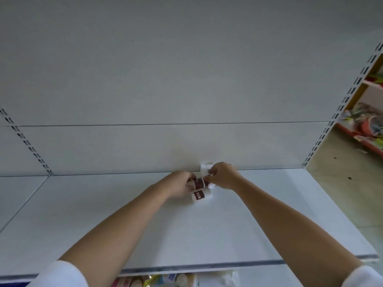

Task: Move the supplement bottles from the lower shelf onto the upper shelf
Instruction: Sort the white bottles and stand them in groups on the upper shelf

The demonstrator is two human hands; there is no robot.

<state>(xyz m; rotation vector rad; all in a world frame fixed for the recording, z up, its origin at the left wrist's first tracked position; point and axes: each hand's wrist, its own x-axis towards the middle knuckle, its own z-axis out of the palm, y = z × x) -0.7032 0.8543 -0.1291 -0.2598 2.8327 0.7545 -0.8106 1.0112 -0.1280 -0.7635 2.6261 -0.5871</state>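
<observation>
Small white supplement bottles with dark red labels cluster at the back of the white upper shelf [124, 214], close to the rear panel. One bottle [200, 196] lies nearest me; a second bottle [199, 183] lies just behind it, held between both hands. My left hand [179, 186] grips its left end with curled fingers. My right hand [222, 176] pinches its right end. A further white bottle [205, 167] shows behind my right hand, partly hidden. The lower shelf [176, 280] peeks out under the front edge.
Packaged goods [145, 281] lie on the lower shelf beneath the front lip. Slotted uprights [339, 108] frame the bay at right and left. Another rack with colourful items [364, 123] stands at far right beyond a floor strip.
</observation>
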